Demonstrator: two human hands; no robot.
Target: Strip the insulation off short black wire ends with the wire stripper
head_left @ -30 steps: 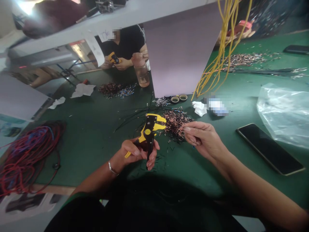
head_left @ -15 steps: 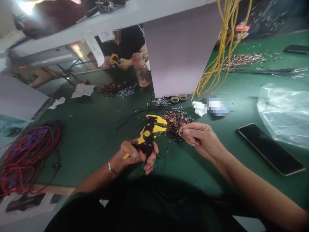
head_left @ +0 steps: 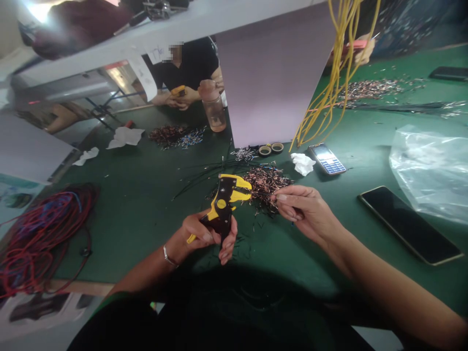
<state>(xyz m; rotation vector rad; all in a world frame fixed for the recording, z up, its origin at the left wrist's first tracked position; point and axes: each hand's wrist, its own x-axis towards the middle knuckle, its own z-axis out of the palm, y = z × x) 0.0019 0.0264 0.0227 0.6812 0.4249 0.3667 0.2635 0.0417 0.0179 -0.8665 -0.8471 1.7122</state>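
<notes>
My left hand [head_left: 210, 234] is wrapped round the handles of a yellow and black wire stripper [head_left: 221, 204], held upright over the table with its jaws facing right. Close to those jaws, my right hand [head_left: 302, 207] pinches thumb and forefinger together on a thin black wire [head_left: 269, 196]; much of the wire is lost against the dark background. Behind both hands lies a heap of short copper-and-black wire pieces [head_left: 266, 183]. Long black wires [head_left: 197, 175] stretch out to its left on the green table [head_left: 139, 229].
Red and blue wire coils [head_left: 47, 234] lie at left. To the right are a smartphone [head_left: 409, 224], a keypad phone [head_left: 327, 158], crumpled tissue [head_left: 302, 164] and a plastic bag [head_left: 431, 175]. Yellow wires [head_left: 329, 107] hang beside a pale panel [head_left: 274, 87]. Across the table, a co-worker's hands [head_left: 181, 100] hold a yellow tool.
The stripper has tipped slightly left in my left hand, its jaws now closer together. My right hand stays almost still. The co-worker's hands have come together around their tool.
</notes>
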